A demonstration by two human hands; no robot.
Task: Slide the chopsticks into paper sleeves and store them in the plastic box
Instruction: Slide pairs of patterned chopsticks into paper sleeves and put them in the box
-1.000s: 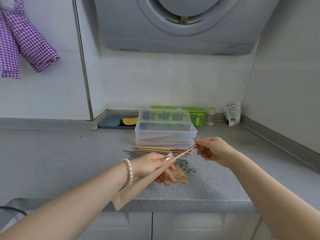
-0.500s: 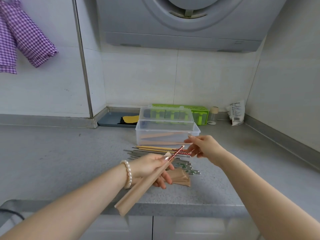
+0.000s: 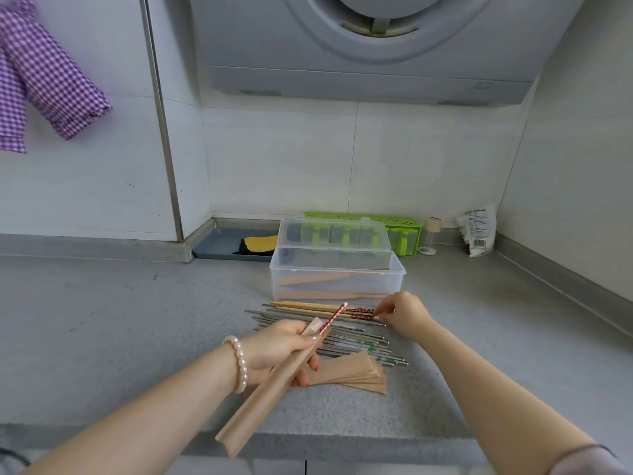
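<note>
My left hand grips a brown paper sleeve held slanted above the counter edge; a chopstick's red-patterned end sticks out of its top. My right hand pinches the red-patterned end of a wooden chopstick lying on the counter. Several metal chopsticks lie in a row in front of it. A stack of empty paper sleeves lies nearer me. The clear plastic box stands open behind the chopsticks, with sleeved chopsticks inside.
A green plastic holder, a small jar and a white packet stand along the back wall. A grey tray with a yellow cloth sits back left. A purple checked cloth hangs on the left wall.
My right hand let go of the chopstick in the sleeve and dropped to the wooden chopsticks on the counter. That chopstick now sits deeper in the sleeve.
</note>
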